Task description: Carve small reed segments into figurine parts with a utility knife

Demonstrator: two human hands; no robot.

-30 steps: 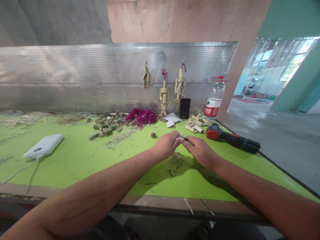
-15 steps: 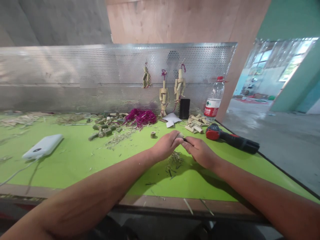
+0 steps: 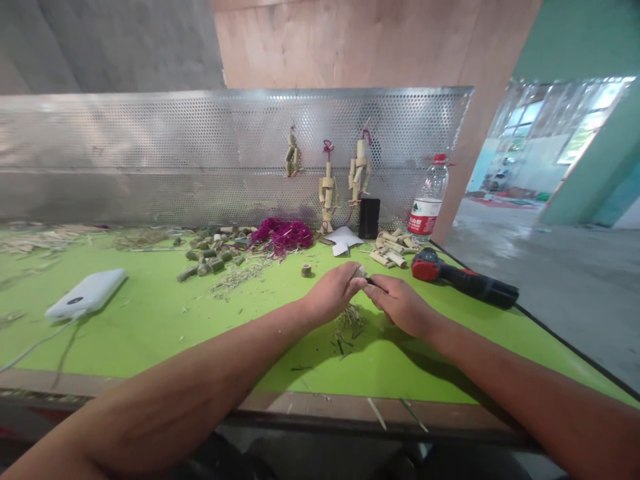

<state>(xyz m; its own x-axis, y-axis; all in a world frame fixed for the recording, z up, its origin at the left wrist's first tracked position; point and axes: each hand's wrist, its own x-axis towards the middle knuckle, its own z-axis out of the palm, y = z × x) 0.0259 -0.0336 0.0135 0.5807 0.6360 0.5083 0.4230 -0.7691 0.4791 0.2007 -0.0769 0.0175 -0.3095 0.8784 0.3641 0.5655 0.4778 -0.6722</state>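
My left hand (image 3: 336, 288) is closed around a short piece of bamboo (image 3: 361, 271); only its pale end shows above the fingers. My right hand (image 3: 400, 300) meets it at the fingertips, closed on a small dark-handled tool (image 3: 369, 281), mostly hidden, so its kind does not show. Both hands hover over a small heap of shavings (image 3: 351, 315) on the green tabletop (image 3: 225, 353). Left of my left hand a short bamboo ring (image 3: 306, 270) stands on its own.
Bamboo pieces (image 3: 215, 264), purple string (image 3: 283, 237) and more cut bamboo (image 3: 393, 248) lie along the back. Bamboo figures (image 3: 327, 190) hang on the perforated metal panel (image 3: 200, 153). A bottle (image 3: 427, 203) and a power tool (image 3: 465, 280) are at right, a white power bank (image 3: 87, 293) at left.
Both hands stay almost in place. The bamboo's end shows slightly differently between the fingers.
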